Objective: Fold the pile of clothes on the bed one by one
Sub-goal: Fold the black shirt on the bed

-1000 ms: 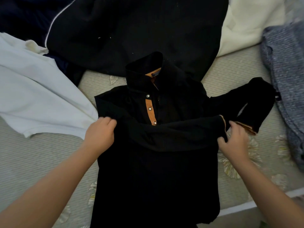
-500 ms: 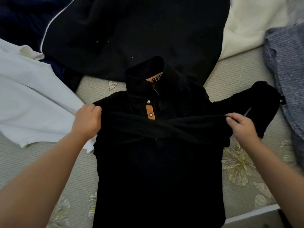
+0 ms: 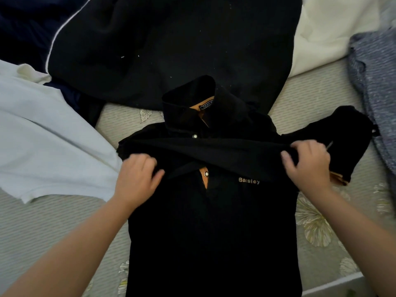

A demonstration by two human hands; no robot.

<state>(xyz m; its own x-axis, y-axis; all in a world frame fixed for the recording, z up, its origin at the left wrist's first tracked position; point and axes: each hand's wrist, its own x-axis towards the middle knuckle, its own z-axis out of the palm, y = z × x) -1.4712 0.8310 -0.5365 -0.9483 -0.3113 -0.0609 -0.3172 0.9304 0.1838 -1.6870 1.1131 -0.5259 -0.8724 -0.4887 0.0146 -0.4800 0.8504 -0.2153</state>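
1. A black polo shirt (image 3: 214, 221) lies face up at the centre of a bed (image 3: 321, 108), collar toward 12 o'clock; gold lettering on its chest reads "Barsley".
2. A large black garment (image 3: 171, 43) crowds the collar at 12 o'clock, a pale white shirt (image 3: 47, 133) lies at 9 o'clock, a grey-blue knit (image 3: 377, 82) at 2 o'clock and a cream cloth (image 3: 330, 28) at 1 o'clock.
3. The left hand (image 3: 137, 176) and right hand (image 3: 308, 166) each grip, with curled fingers, a dark fold stretched across the chest.
4. The mattress cover is ribbed with leaf prints.
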